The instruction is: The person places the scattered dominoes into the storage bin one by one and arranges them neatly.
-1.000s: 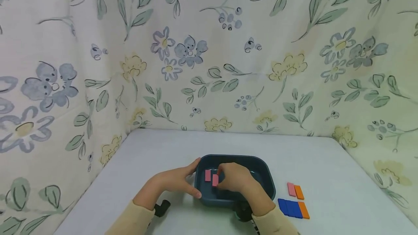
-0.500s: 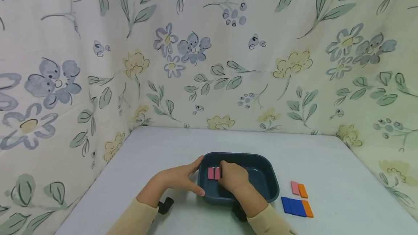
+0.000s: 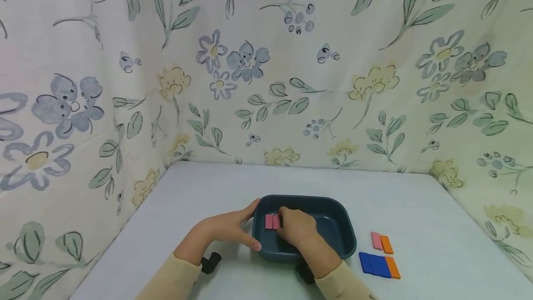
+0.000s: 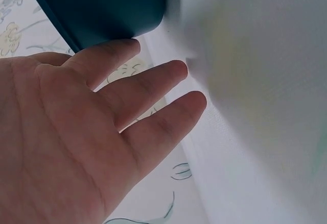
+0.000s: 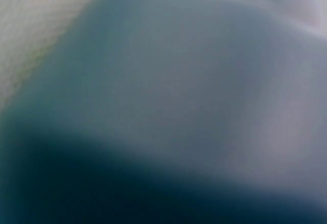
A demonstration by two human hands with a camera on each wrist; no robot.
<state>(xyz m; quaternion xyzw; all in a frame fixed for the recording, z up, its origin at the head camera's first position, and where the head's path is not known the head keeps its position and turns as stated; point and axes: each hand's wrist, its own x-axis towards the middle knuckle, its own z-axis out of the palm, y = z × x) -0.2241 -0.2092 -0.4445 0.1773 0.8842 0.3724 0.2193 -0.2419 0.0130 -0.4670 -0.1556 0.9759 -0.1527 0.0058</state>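
Observation:
A dark teal rectangular tray (image 3: 333,227) stands on the white table. Inside its left part lie two small pink tiles, a left one (image 3: 268,221) and a right one (image 3: 275,222), side by side. My right hand (image 3: 298,228) reaches into the tray, its curled fingers at the right pink tile, which they partly cover; it appears pinched. At the tray's left end rests my left hand (image 3: 226,228), thumb and fingers spread along the outer side. The left wrist view shows that hand's straight fingers (image 4: 153,89) by the tray wall (image 4: 102,4). In the right wrist view, only a blurred tray wall (image 5: 168,81) is recognisable.
Right of the tray lie a pink tile (image 3: 376,240) and an orange tile (image 3: 387,244), with blue tiles (image 3: 376,265) and another orange tile (image 3: 393,267) nearer me. Flowered cloth (image 3: 266,119) hangs behind and beside the table (image 3: 216,179).
The right hand has shifted the right pink tile up and left, beside the other one, and the gap between them has narrowed. The left hand keeps its place on the tray.

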